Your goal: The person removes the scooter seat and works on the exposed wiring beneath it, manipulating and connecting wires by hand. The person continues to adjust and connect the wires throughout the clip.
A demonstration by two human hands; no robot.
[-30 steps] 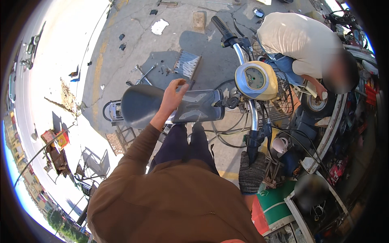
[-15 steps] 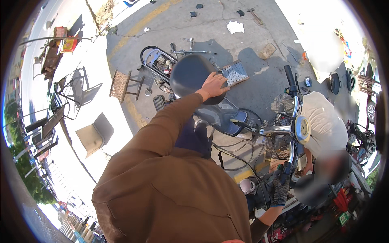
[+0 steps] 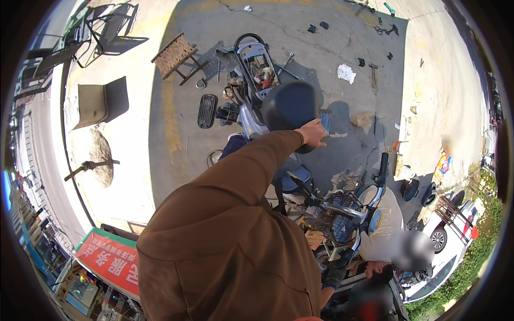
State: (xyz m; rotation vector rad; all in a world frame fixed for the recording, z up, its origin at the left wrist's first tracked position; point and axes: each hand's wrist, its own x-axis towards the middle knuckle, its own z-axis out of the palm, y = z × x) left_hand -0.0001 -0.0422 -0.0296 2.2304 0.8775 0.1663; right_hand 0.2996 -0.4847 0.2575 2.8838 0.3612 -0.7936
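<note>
In the head view, one hand [image 3: 312, 134] is seen at the end of a brown sleeve [image 3: 241, 176], reaching out over a small scooter; which of the person's hands it is cannot be told from the picture, and no second hand of the person is seen; the fingers are laid flat against the lower edge of the raised black seat [image 3: 289, 107], pressed on it rather than curled round it, so the hand is read as open and resting, not gripping. The seat is held tipped up on its hinge, and the storage box [image 3: 256, 63] behind it is left uncovered, with small parts visible inside. Compared with the pictures of a second and half a second ago, the view is swung round, so that the scooter now points away up the frame and the handlebar [image 3: 350, 211] lies at the lower right; the hand is kept on the seat throughout, which is judged to mean that the seat is still being propped open. A second person in a pale shirt [image 3: 383, 227] is crouched by the front wheel; a wooden stool [image 3: 174, 55], a folding chair [image 3: 99, 101] and scattered tools [image 3: 375, 72] are spread on the concrete [image 3: 176, 139].
</note>
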